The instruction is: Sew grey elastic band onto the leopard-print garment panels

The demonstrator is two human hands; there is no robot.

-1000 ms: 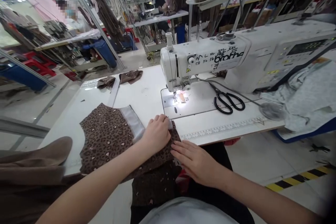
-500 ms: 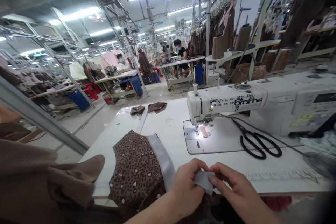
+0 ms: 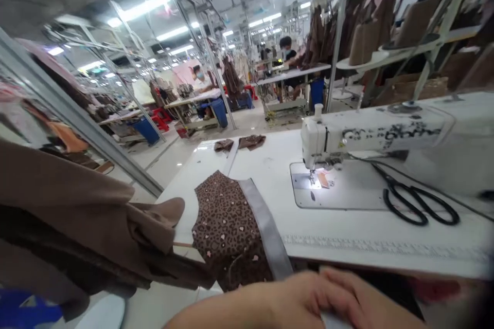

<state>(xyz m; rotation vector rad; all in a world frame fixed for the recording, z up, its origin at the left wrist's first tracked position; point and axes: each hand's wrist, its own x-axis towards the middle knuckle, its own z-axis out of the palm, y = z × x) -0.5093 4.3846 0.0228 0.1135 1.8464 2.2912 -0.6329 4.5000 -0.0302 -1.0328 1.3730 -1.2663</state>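
Note:
A brown leopard-print fabric piece (image 3: 227,216) with a light grey strip (image 3: 266,226) along its right side lies on the white table and hangs over its front edge. At the bottom of the view, my left hand (image 3: 301,298) and my right hand (image 3: 366,295) are close together, their fingers closed on the grey edge of the fabric piece, a bit of which shows below them. Most fingertips are hidden or cut off by the frame. The sewing machine (image 3: 347,136) stands beyond my hands, with a small tan scrap (image 3: 323,180) by its needle.
Black-handled scissors (image 3: 417,198) lie right of the needle plate. A printed ruler (image 3: 366,247) runs along the table's front. Two brown fabric bits (image 3: 250,142) rest at the far edge. Brown garments (image 3: 77,205) hang at left. Two people sit at machines farther back.
My view has swung left, so the table and machine sit farther right. Both hands, still together, have dropped lower toward me, and less of the grey edge between them shows.

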